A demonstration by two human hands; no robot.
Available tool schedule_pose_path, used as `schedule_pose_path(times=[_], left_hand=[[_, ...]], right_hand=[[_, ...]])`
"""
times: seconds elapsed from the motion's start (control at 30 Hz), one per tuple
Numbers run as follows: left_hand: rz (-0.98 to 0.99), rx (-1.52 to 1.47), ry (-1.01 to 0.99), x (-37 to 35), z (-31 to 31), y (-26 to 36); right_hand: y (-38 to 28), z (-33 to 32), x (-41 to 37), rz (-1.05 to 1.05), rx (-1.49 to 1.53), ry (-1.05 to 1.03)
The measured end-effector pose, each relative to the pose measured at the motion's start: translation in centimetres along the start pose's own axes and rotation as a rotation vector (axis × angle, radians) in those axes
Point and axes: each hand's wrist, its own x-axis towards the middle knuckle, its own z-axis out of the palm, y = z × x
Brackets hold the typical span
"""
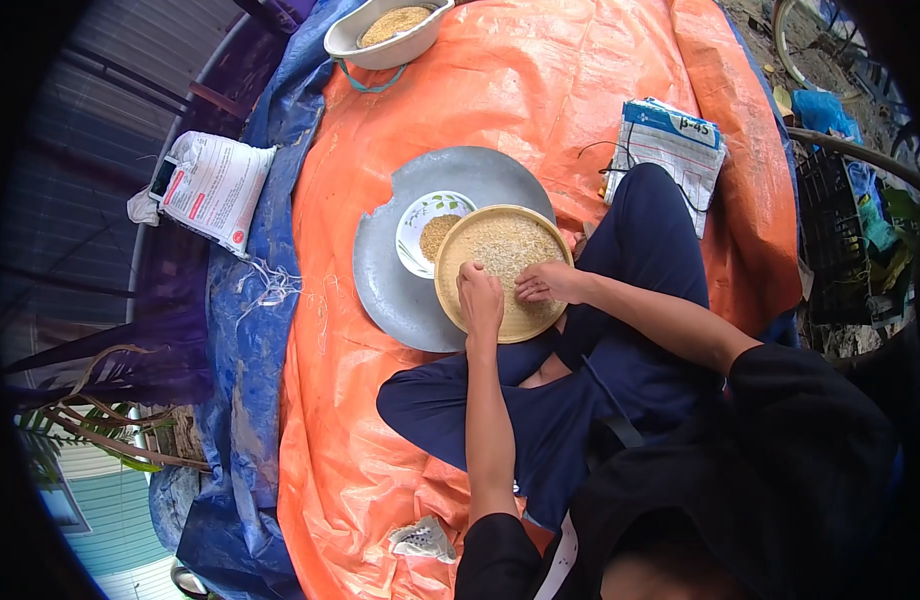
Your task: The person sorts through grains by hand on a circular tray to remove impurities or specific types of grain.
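The left hand [480, 298] rests with bent fingers on the grain [505, 245], and the right hand [545, 284] lies beside it with fingers close together. I cannot tell if either pinches something. The grain is in the woven tray [525, 325], half on the metal tray [390, 290], half on the lap. A hard push may tip it and spill grain onto the orange sheet [540, 90].

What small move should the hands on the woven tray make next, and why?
Probably draw the right hand through the grain, pulling a little toward the bare near edge of the woven tray. Its fingertips touch the pile, the left hand rests beside it, and the grain lies bunched in the far half.
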Motion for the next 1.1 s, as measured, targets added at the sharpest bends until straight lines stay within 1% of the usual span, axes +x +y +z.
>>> schedule_pose_path(times=[0.13, 0.23, 0.33, 0.43, 0.53, 0.73, 0.83, 0.87, 0.9, 0.93, 0.97, 1.03, 1.1], left_hand=[[0.057, -0.082, -0.044, -0.3, 0.0, 1.0], [0.059, -0.177, -0.117, -0.5, -0.1, 2.3], [0.103, -0.148, -0.16, -0.9, -0.5, 4.0], [0.135, -0.166, -0.199, -1.0, -0.5, 4.7], [0.195, -0.142, -0.196, -1.0, 0.4, 4.4], [0.185, -0.074, -0.197, -1.1, -0.1, 4.9], [0.19, -0.052, -0.15, -1.1, -0.7, 5.1], [0.131, -0.083, -0.146, -1.0, -1.0, 4.9], [0.11, -0.093, -0.104, -0.9, -1.7, 4.9], [0.048, -0.147, -0.057, -0.7, -1.3, 3.5], [0.062, -0.083, 0.015, -0.3, -1.8, 2.8], [-0.056, -0.047, 0.047, -0.1, -2.5, 1.1], [-0.063, 0.058, 0.062, -0.1, -2.8, -0.7]], right_hand=[[-0.2, 0.1, -0.1, -0.011, 0.042, -0.019], [-0.5, 0.2, -0.1, -0.005, 0.096, -0.071], [-0.5, 0.2, -0.4, -0.037, 0.175, -0.082], [-0.6, 0.2, -0.2, -0.058, 0.191, -0.095], [-0.7, 0.4, -0.5, -0.057, 0.186, -0.089], [-0.7, 0.5, -0.5, -0.042, 0.206, -0.117], [-0.2, 0.0, 0.2, -0.035, 0.182, -0.136], [0.0, -0.3, 0.4, -0.029, 0.192, -0.131], [0.0, -0.3, 0.5, -0.018, 0.239, -0.146], [-0.6, 0.1, -0.3, -0.024, 0.217, -0.185], [-0.6, 0.0, -0.2, -0.023, 0.209, -0.186], [-1.0, 0.3, -0.8, -0.029, 0.236, -0.169], [-1.3, 0.6, -0.9, -0.02, 0.253, -0.149]])
